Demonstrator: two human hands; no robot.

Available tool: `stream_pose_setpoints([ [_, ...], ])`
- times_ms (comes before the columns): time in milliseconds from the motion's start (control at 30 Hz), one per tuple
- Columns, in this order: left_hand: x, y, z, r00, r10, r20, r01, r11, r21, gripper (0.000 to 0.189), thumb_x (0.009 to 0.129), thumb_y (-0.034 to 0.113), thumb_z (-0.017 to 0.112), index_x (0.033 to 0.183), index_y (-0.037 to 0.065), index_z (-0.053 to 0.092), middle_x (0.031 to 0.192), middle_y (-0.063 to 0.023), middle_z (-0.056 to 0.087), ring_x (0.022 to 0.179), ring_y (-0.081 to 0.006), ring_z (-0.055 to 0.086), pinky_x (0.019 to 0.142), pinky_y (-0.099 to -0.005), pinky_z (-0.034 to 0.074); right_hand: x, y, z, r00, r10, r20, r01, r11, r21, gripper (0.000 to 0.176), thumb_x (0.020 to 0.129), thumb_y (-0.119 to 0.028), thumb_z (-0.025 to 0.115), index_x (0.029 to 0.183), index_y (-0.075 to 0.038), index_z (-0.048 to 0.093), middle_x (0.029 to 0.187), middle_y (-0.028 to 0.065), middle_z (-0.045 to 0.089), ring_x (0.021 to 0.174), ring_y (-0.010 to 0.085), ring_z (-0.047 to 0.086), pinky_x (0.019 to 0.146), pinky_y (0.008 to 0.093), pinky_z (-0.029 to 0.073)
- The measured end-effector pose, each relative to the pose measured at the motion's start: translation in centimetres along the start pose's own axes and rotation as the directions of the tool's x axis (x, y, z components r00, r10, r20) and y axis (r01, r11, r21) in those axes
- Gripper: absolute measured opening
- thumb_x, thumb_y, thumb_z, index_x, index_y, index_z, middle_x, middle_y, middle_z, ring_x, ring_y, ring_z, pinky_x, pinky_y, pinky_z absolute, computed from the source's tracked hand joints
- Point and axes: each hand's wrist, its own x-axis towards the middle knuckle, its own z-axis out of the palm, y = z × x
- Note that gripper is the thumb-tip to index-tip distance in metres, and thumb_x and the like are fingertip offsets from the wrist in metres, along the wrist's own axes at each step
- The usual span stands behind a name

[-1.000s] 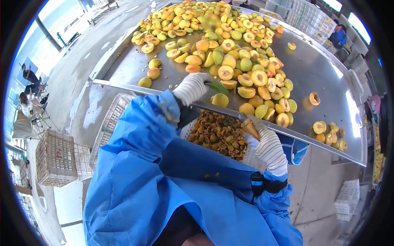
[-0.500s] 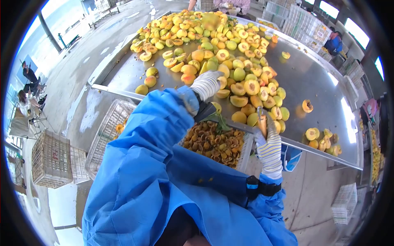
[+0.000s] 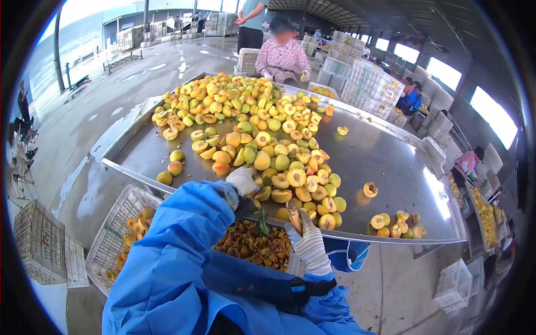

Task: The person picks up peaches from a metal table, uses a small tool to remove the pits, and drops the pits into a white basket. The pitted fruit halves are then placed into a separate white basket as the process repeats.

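My left hand (image 3: 243,181), in a light work glove, is at the near edge of the heap of yellow peaches (image 3: 262,161). Its fingers curl downward, and what they grip is mostly hidden. A striped glove covers my right hand (image 3: 311,245), closed around a pitting tool (image 3: 295,219) with a wooden handle and a metal tip, beside halved peaches at the table's front edge. Many peaches are cut open; others look whole. Below the edge, a crate of brownish pits and scraps (image 3: 254,245) sits between my arms, with green leaves (image 3: 261,221) hanging over it.
The metal table (image 3: 385,162) has a raised rim. A small peach group (image 3: 397,225) lies at its right. On the left stands a white crate (image 3: 106,245) with peach pieces. A blue bucket (image 3: 346,255) is under the edge. Across the table sits a person (image 3: 283,58).
The view has tilted upward, bringing the person across the table into sight. My left hand has drawn back slightly toward the table's front edge. The right hand still holds the pitting tool.
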Motion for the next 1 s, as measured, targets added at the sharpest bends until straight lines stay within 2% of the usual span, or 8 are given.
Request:
stream_pose_setpoints([
  [67, -1.7, -0.6, 0.9, 0.990, 0.068, -0.123, -0.080, 0.992, -0.097, 0.056, 0.072, 0.031, 0.080, 0.116, 0.003, 0.062, 0.108, -0.0196, 0.067, 0.101, -0.0371, 0.064, 0.089, -0.0406, 0.051, 0.1, 0.7, 0.4, 0.999, -0.029, -0.016, 0.029, 1.000, -0.009, 0.055, 0.092, -0.030, 0.067, 0.135, -0.003, 0.049, 0.079, 0.0168, 0.066, 0.067, 0.0278, 0.067, 0.064, 0.0375, 0.052],
  [133, -4.0, 0.3, 0.6, 0.999, 0.044, 0.030, -0.031, 0.937, -0.349, 0.061, 0.071, 0.023, 0.082, 0.123, 0.003, 0.056, 0.108, -0.0192, 0.066, 0.103, -0.0338, 0.064, 0.089, -0.0384, 0.051, 0.3, 0.4, 0.4, 0.999, -0.034, -0.042, 0.033, 0.999, -0.012, 0.054, 0.090, -0.029, 0.068, 0.133, -0.002, 0.051, 0.087, 0.0202, 0.067, 0.077, 0.0312, 0.068, 0.072, 0.0390, 0.053],
  [267, -7.2, -0.4, 5.0, 0.923, 0.240, -0.301, -0.384, 0.627, -0.678, 0.065, 0.075, 0.016, 0.080, 0.130, 0.004, 0.049, 0.107, -0.0131, 0.065, 0.100, -0.0233, 0.064, 0.086, -0.0335, 0.052, 0.6, 0.8, 1.3, 0.963, -0.223, -0.152, 0.215, 0.975, -0.062, 0.046, 0.088, -0.024, 0.069, 0.124, 0.000, 0.056, 0.098, 0.0248, 0.068, 0.093, 0.0411, 0.066, 0.080, 0.0415, 0.052],
  [333, -11.8, 2.3, 2.2, 0.992, 0.119, 0.028, 0.014, 0.111, -0.994, 0.057, 0.084, 0.012, 0.073, 0.134, 0.011, 0.046, 0.112, -0.0075, 0.061, 0.099, -0.0174, 0.061, 0.085, -0.0315, 0.054, 0.8, 0.9, 1.9, 0.973, -0.191, -0.127, 0.191, 0.982, -0.016, 0.034, 0.091, -0.024, 0.065, 0.113, 0.001, 0.060, 0.088, 0.0246, 0.067, 0.082, 0.0429, 0.065, 0.071, 0.0444, 0.051],
  [367, -13.0, 2.5, 1.7, 0.987, 0.139, 0.075, 0.079, -0.025, -0.997, 0.056, 0.087, 0.022, 0.072, 0.136, 0.012, 0.047, 0.114, -0.0069, 0.061, 0.103, -0.0204, 0.061, 0.087, -0.0346, 0.053, 0.5, -0.9, 1.7, 0.999, 0.041, -0.035, -0.039, 0.998, 0.049, 0.034, 0.093, -0.028, 0.064, 0.108, 0.002, 0.059, 0.080, 0.0237, 0.065, 0.073, 0.0422, 0.064, 0.064, 0.0445, 0.049],
  [467, -13.6, 2.0, 2.3, 0.964, 0.167, 0.209, 0.249, -0.276, -0.928, 0.064, 0.090, 0.054, 0.063, 0.137, 0.013, 0.050, 0.117, -0.0076, 0.061, 0.112, -0.0205, 0.058, 0.094, -0.0366, 0.049, -0.1, -0.1, 3.5, 1.000, 0.025, 0.016, -0.027, 0.988, 0.151, 0.039, 0.094, -0.032, 0.065, 0.106, 0.004, 0.058, 0.075, 0.0221, 0.064, 0.067, 0.0395, 0.063, 0.060, 0.0431, 0.048],
  [733, -13.2, 2.0, 4.1, 0.993, 0.104, 0.064, 0.082, -0.177, -0.981, 0.062, 0.097, 0.059, 0.049, 0.125, 0.004, 0.055, 0.111, -0.0126, 0.065, 0.102, -0.0216, 0.064, 0.091, -0.0340, 0.051, -0.9, -2.9, 4.4, 0.970, -0.243, 0.018, 0.241, 0.944, -0.226, 0.037, 0.093, -0.027, 0.063, 0.117, 0.000, 0.055, 0.081, 0.0242, 0.066, 0.073, 0.0435, 0.066, 0.063, 0.0474, 0.052],
  [1000, -13.1, 1.7, 4.5, 0.997, 0.062, -0.051, -0.049, -0.032, -0.998, 0.066, 0.097, 0.061, 0.046, 0.116, 0.000, 0.060, 0.100, -0.0112, 0.066, 0.091, -0.0181, 0.065, 0.086, -0.0305, 0.053, -1.3, -3.6, 5.3, 0.985, -0.018, 0.172, 0.084, 0.919, -0.386, 0.033, 0.095, -0.026, 0.059, 0.113, 0.001, 0.053, 0.076, 0.0243, 0.065, 0.072, 0.0440, 0.065, 0.067, 0.0507, 0.050],
])
